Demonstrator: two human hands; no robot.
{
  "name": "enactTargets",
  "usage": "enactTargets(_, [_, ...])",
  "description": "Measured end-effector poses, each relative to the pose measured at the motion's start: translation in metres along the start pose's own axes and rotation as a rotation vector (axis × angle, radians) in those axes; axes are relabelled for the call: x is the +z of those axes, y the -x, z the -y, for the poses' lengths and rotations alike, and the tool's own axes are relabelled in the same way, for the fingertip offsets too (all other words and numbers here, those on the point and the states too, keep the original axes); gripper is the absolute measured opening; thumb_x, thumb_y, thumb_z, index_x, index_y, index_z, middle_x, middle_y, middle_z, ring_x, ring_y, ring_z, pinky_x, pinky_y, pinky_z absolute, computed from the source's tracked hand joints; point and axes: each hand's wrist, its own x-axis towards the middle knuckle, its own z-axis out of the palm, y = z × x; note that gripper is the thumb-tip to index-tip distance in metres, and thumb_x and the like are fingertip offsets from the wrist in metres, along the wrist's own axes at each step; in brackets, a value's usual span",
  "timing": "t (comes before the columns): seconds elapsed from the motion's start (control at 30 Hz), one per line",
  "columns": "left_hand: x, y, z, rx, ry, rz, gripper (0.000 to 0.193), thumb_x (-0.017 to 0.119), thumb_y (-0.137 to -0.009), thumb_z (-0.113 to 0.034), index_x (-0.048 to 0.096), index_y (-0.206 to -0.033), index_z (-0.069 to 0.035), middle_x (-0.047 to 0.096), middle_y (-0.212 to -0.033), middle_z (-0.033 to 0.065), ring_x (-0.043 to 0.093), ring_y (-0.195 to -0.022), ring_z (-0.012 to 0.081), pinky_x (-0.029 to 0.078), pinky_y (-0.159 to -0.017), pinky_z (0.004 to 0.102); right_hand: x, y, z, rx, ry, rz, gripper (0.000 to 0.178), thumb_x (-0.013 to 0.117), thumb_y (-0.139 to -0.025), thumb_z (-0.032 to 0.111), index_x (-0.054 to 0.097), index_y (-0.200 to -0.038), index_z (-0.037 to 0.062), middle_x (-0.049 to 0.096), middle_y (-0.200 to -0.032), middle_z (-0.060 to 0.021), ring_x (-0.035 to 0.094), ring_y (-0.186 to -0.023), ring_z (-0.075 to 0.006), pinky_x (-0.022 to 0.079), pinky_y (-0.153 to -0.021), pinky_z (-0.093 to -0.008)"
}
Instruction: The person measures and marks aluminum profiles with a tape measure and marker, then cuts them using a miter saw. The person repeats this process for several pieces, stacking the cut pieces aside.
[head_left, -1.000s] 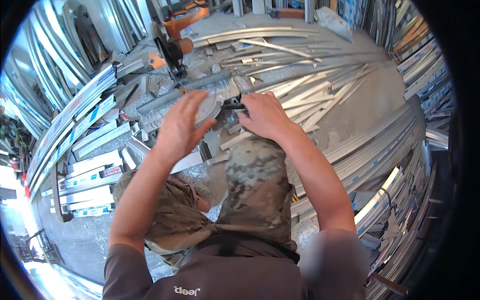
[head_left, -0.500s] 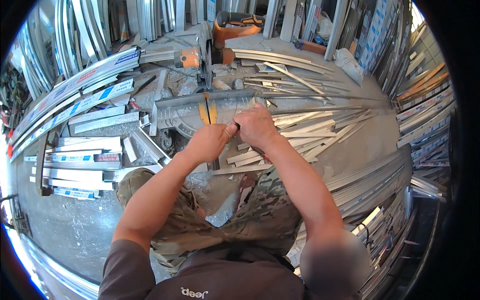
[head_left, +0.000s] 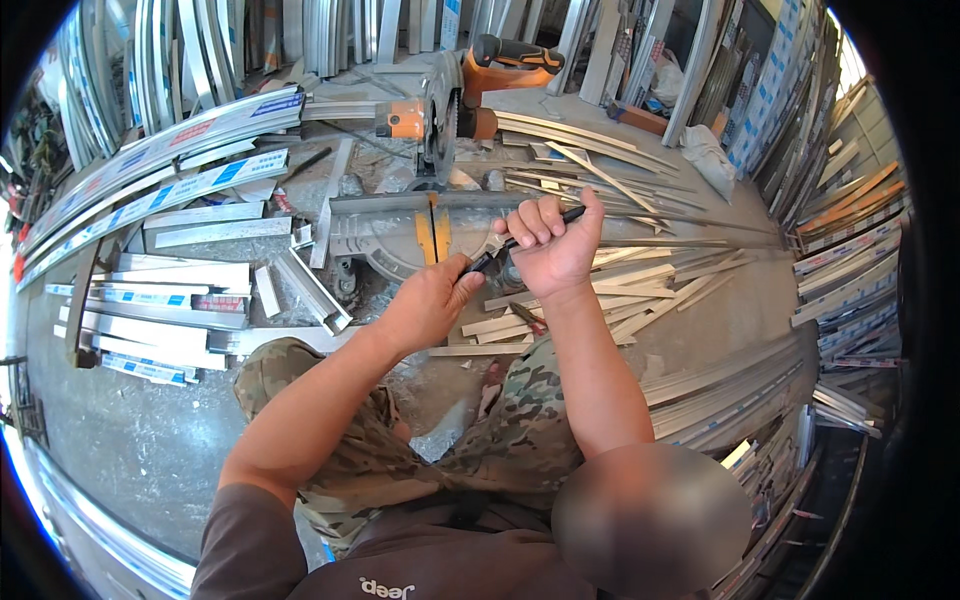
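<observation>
In front of my chest, a slim black marker pen lies across my right hand, whose fingers are curled round it with the palm turned up. My left hand pinches a short black piece in line with the pen, perhaps its cap or other end. The two dark parts nearly meet between my hands; whether they are joined I cannot tell. Just beyond is the base of an orange and black miter saw, with a yellow slotted insert. Its round blade stands raised behind the fence.
Long wrapped aluminium profiles lie to the left, above short silver offcuts. Pale gold strips are scattered on the right, with red-handled pliers among them. Upright profiles line the back. A white sack rests at the far right.
My right hand has turned palm up and moved right and slightly up, showing the black pen. My left hand stays close by. The whole view has shifted a little.
</observation>
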Motion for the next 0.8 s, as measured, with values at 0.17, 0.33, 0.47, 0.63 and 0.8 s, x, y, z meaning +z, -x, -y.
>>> enactTargets(0.17, [-0.002,0.004,0.001,-0.002,-0.107,-0.031,0.034,0.054,-0.104,-0.034,0.055,-0.1,-0.001,0.065,-0.081,0.0266,0.063,-0.083,0.0499,0.048,-0.071,0.056,0.0,-0.002,-0.001,0.014,-0.04,0.033,0.062,0.033,-0.094,0.063,0.029,-0.052,0.0167,0.028,-0.053,0.0009,0.031,-0.055,-0.0183,0.042,-0.079,-0.0425])
enactTargets(0.33, [0.0,0.001,-0.001,-0.015,-0.141,-0.042,0.034,0.055,-0.103,-0.034,0.057,-0.103,-0.001,0.065,-0.084,0.0264,0.063,-0.085,0.049,0.048,-0.073,0.0553,0.005,0.0,-0.007,0.108,0.023,0.035,0.061,0.031,-0.095,0.059,0.029,-0.052,0.0166,0.027,-0.052,0.0004,0.032,-0.056,-0.0188,0.043,-0.079,-0.0429])
enactTargets(0.47, [0.003,0.004,-0.002,0.011,-0.155,-0.086,0.034,0.057,-0.103,-0.033,0.059,-0.107,0.001,0.064,-0.085,0.0265,0.063,-0.086,0.0481,0.048,-0.073,0.0526,0.008,0.002,-0.019,0.123,0.002,-0.091,0.044,0.044,-0.096,0.041,0.039,-0.061,0.0153,0.034,-0.057,0.001,0.035,-0.055,-0.0178,0.043,-0.078,-0.043])
enactTargets(0.63, [0.01,0.003,-0.003,0.068,-0.176,-0.193,0.032,0.058,-0.102,-0.031,0.061,-0.106,0.0,0.065,-0.084,0.0257,0.063,-0.084,0.0472,0.049,-0.072,0.0507,0.01,0.0,-0.017,0.017,-0.089,-0.307,0.019,0.051,-0.095,0.024,0.05,-0.079,0.0132,0.037,-0.064,0.002,0.035,-0.055,-0.0137,0.039,-0.059,-0.0317])
enactTargets(0.8, [0.011,-0.006,-0.005,0.012,0.203,-0.062,0.035,0.055,-0.105,-0.036,0.061,-0.096,-0.003,0.057,-0.064,0.0101,0.057,-0.06,0.0302,0.043,-0.055,0.0417,0.013,-0.004,-0.009,0.003,-0.13,-0.105,0.037,0.05,-0.1,0.041,0.055,-0.074,0.0155,0.025,-0.052,0.0067,0.021,-0.043,-0.0098,0.02,-0.04,-0.0283])
